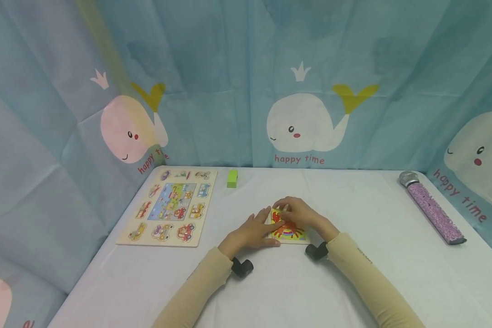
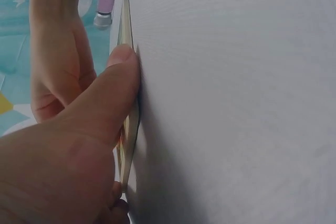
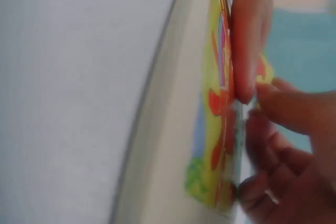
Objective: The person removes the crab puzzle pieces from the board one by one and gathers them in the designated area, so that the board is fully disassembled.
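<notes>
The left hand (image 1: pixel 256 230) lies with its fingers spread along the left side of the crab puzzle (image 1: pixel 289 236), one finger reaching over its face and the thumb along its near edge. The right hand (image 1: pixel 297 212) bends over the far part of the puzzle, its fingers curled; the right wrist view shows it pinching a small yellow and red piece (image 3: pixel 265 66) close to the left hand's finger. The puzzle sits near the middle of the white table (image 1: pixel 361 200), between the two hands.

Beige sleeves (image 1: pixel 205 284) cover both forearms, with a black device (image 1: pixel 243 268) at each wrist. Beyond the left hand, towards the back of the table, stands a green block (image 1: pixel 232 179). Left of it lies a wooden board (image 1: pixel 149 239) with vehicle shapes around a central picture. Well to the right, a microphone (image 1: pixel 434 210) with a glittery pink-purple handle lies slantwise, its silver head pointing away. Behind everything hangs a blue curtain (image 1: pixel 229 127) printed with whales and "happy time".
</notes>
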`<state>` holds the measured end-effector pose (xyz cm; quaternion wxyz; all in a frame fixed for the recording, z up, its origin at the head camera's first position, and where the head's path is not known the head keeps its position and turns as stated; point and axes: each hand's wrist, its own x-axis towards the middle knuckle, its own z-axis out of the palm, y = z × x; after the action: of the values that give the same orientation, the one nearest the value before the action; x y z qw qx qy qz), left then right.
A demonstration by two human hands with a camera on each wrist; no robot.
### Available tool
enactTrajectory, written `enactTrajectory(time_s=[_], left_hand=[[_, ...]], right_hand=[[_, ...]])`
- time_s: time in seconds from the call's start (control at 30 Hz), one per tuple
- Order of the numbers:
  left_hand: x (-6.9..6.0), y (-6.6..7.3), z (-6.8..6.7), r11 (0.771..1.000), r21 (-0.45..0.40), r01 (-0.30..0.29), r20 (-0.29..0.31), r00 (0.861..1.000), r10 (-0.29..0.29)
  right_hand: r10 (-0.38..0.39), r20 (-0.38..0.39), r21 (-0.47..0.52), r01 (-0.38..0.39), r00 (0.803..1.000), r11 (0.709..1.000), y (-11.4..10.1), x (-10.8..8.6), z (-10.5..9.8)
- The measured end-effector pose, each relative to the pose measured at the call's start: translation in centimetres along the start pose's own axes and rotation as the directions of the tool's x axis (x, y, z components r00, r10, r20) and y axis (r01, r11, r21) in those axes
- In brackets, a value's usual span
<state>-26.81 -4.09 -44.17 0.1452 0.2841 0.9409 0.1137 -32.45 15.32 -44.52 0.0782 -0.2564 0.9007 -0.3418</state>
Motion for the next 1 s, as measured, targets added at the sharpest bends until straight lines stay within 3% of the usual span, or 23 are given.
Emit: enactTrajectory(time_s=[0.1, 0.23, 0.37, 0.5, 0.67, 0.8, 1.0], left_hand=[[0.1, 0.1, 0.0, 1.0, 0.006, 0.0, -0.001, 1.0, 0.0], [0.2, 0.4, 0.0, 1.0, -0.014, 0.01, 0.008, 1.0, -0.01], [0.2, 0.3, 0.0, 0.999, -0.044, 0.021, 0.013, 1.0, -0.02], [0.0, -0.1, 0.1, 0.998, -0.058, 0.017, 0.005, 1.0, -0.017], [-0.1, -0.6, 0.2, 0.998, -0.06, 0.012, -0.003, 1.0, -0.013], [-0.3, -0.7, 0.2, 0.998, -0.059, 0.001, -0.012, 1.0, -0.002], [0.2, -0.6, 0.5, 0.998, -0.061, -0.032, -0.028, 0.999, 0.03]], right_hand=[[0.022, -0.016, 0.067, -0.021, 1.0, 0.997, 0.6, 0.1, -0.5], [0.161, -0.041, 0.147, -0.153, 0.986, 0.977, 1.7, -0.3, -2.0], [0.323, -0.081, 0.222, -0.299, 0.943, 0.928, 3.1, -1.2, -4.4], [0.415, -0.102, 0.229, -0.384, 0.904, 0.894, 4.9, -2.3, -6.7], [0.472, -0.083, 0.194, -0.451, 0.877, 0.871, 7.0, -3.3, -8.3], [0.474, -0.053, 0.196, -0.456, 0.879, 0.868, 7.8, -3.7, -8.3], [0.454, -0.123, 0.138, -0.437, 0.883, 0.889, 8.2, -3.8, -7.6]])
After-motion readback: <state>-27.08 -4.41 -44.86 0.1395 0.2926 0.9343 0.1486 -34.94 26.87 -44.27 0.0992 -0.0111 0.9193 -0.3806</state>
